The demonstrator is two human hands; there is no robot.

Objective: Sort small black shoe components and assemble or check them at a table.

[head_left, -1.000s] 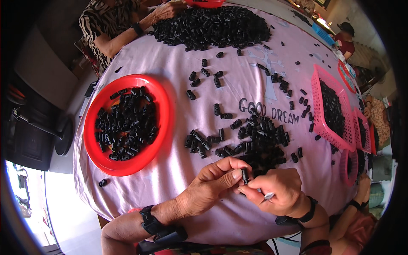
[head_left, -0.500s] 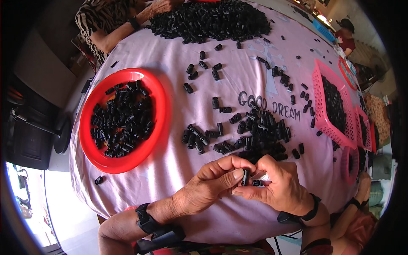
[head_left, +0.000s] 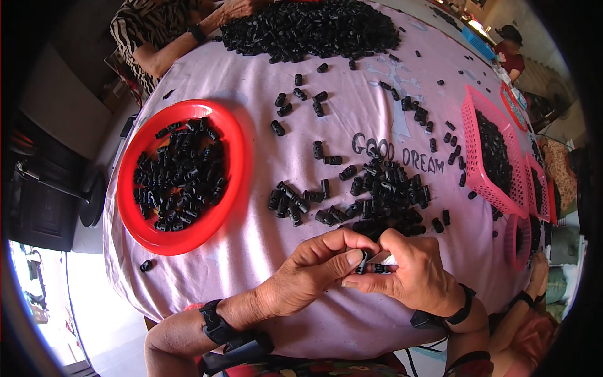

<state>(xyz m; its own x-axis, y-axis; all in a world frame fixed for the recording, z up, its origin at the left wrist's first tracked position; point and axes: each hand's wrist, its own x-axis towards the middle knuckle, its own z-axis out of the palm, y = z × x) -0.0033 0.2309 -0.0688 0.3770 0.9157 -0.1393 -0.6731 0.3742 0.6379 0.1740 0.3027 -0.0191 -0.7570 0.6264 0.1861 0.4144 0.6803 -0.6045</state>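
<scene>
Near the front edge of the cloth-covered table, my left hand (head_left: 320,264) pinches a small black plastic part (head_left: 362,261) between thumb and fingertips. My right hand (head_left: 418,276) is closed on a thin, pale blade-like tool (head_left: 380,257), whose tip reaches the part; most of its handle is hidden in my fingers. Another bit of black plastic (head_left: 379,268) shows by my right thumb. Just beyond my hands lies a loose pile of similar black parts (head_left: 392,191). To the left stands a round red tray (head_left: 236,154) holding many more of them.
A large heap of black parts (head_left: 308,31) covers the far side, beside another person's forearm (head_left: 173,53). Pink baskets (head_left: 472,138) with black parts stand at the right. Stray parts dot the pink tablecloth (head_left: 251,257). Another person's arm (head_left: 532,286) shows at the lower right.
The black part has tilted slightly in my left fingers, and the blade-like tool now shows more clearly against it. My hands stay in nearly the same place.
</scene>
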